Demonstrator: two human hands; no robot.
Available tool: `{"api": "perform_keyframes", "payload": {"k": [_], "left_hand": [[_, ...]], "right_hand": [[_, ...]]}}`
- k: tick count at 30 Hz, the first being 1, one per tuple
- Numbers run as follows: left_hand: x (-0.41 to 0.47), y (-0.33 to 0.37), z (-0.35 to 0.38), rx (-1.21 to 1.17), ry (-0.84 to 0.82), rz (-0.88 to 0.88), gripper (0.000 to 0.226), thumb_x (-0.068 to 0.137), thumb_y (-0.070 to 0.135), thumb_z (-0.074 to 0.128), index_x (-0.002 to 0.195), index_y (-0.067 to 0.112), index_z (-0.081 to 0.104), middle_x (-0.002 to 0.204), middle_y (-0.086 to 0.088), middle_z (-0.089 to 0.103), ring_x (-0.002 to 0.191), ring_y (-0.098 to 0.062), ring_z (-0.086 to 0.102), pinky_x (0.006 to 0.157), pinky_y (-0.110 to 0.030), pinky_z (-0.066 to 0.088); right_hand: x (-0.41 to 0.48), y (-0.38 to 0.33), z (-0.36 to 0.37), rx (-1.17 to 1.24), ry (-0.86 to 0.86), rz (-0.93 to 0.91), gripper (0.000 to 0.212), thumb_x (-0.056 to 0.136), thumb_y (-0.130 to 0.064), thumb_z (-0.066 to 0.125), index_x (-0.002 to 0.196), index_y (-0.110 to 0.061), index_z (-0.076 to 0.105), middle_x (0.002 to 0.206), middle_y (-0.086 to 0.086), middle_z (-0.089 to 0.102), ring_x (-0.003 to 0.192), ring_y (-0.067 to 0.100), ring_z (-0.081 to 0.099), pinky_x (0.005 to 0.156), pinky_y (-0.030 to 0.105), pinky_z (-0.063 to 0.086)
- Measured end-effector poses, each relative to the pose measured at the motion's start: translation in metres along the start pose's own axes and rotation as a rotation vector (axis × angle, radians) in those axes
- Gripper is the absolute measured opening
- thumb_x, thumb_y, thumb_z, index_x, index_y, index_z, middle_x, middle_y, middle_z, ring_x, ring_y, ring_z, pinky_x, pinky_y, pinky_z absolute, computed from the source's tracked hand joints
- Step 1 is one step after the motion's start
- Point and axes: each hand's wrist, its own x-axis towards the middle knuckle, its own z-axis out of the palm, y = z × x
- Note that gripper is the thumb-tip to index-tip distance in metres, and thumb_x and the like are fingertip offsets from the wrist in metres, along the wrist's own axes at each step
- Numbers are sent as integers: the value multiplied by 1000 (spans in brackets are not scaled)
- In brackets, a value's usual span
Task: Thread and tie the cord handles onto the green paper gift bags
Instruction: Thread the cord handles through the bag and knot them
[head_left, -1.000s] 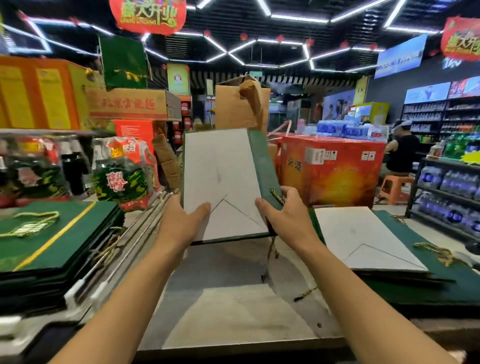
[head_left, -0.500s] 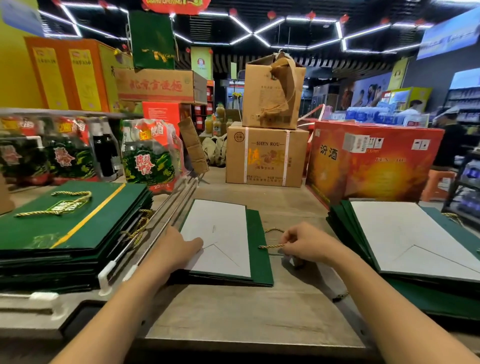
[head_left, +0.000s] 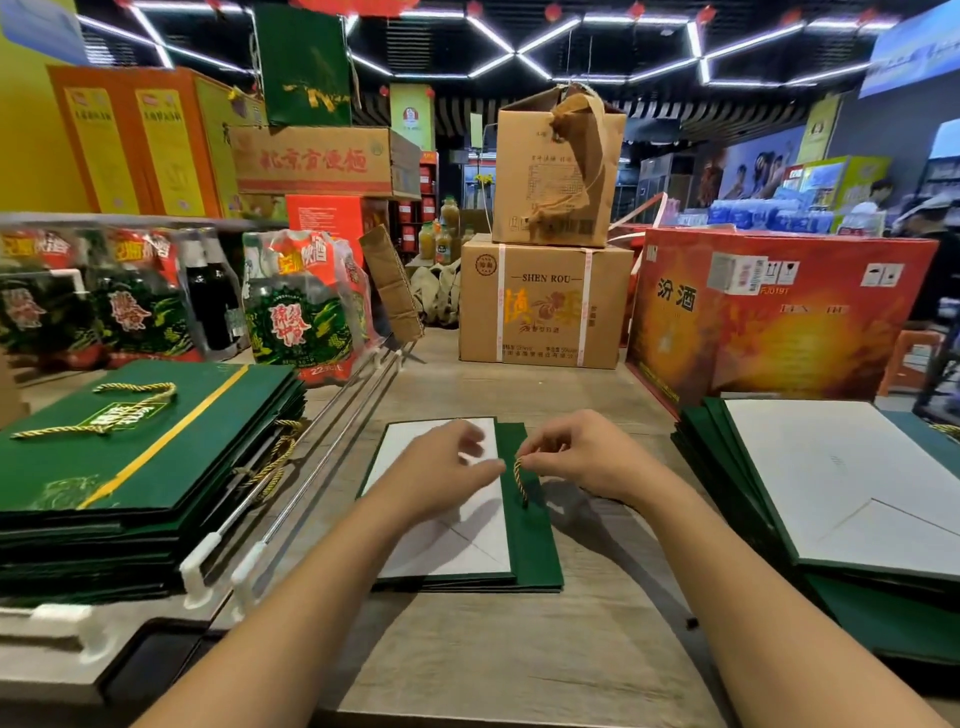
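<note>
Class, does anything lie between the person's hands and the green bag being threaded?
Nothing visible does. The right hand pinches the cord right over the green bag, and the left hand is over its white panel.

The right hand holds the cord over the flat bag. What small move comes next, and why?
Probably the left hand should pinch the cord beside the right hand, so both can pull it taut. The right hand pinches the cord's upper end, its lower end meets the green strip of the flat bag, and the left hand almost touches it.
</note>
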Motion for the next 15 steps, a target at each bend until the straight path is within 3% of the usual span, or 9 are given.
{"api": "perform_keyframes", "payload": {"k": [2,4,7,9,13,15], "left_hand": [[13,11,8,-149,-103,38,62,87,44,75,139,18,53,124,4,65,107,-11,63,89,-30,55],[23,12,16,-134,-128,84,59,86,41,77,136,19,57,117,3,68,101,-10,66,86,-28,56],[28,3,28,-269,-140,105,33,89,26,77,119,18,68,97,3,71,81,3,67,69,-14,53],[29,-3,34,-334,-132,96,16,92,18,74,107,19,73,89,1,72,74,0,66,63,-10,47],[36,-11,34,-172,-6,107,13,95,16,66,90,26,73,77,8,70,68,-3,61,65,-18,44],[38,-16,33,-85,17,65,14,94,16,64,87,27,70,80,8,69,74,-6,64,67,-22,46]], "right_hand": [[3,4,7,25,15,-37,3,92,-28,75,94,-26,75,89,-4,72,82,11,62,68,20,47],[3,11,12,88,53,-33,8,91,-24,76,95,-24,68,92,-2,69,83,12,63,69,20,47],[3,22,13,121,23,-3,21,90,-22,77,103,-16,62,95,7,70,81,19,68,69,26,58],[5,27,11,149,-10,23,27,88,-19,80,105,-13,60,92,8,71,80,21,71,74,34,61],[7,36,4,134,25,51,12,91,-13,75,99,-13,65,82,-2,67,66,-1,61,64,17,53],[5,40,3,116,71,70,6,93,-14,73,94,-15,67,83,-1,69,68,2,61,62,17,48]]}}
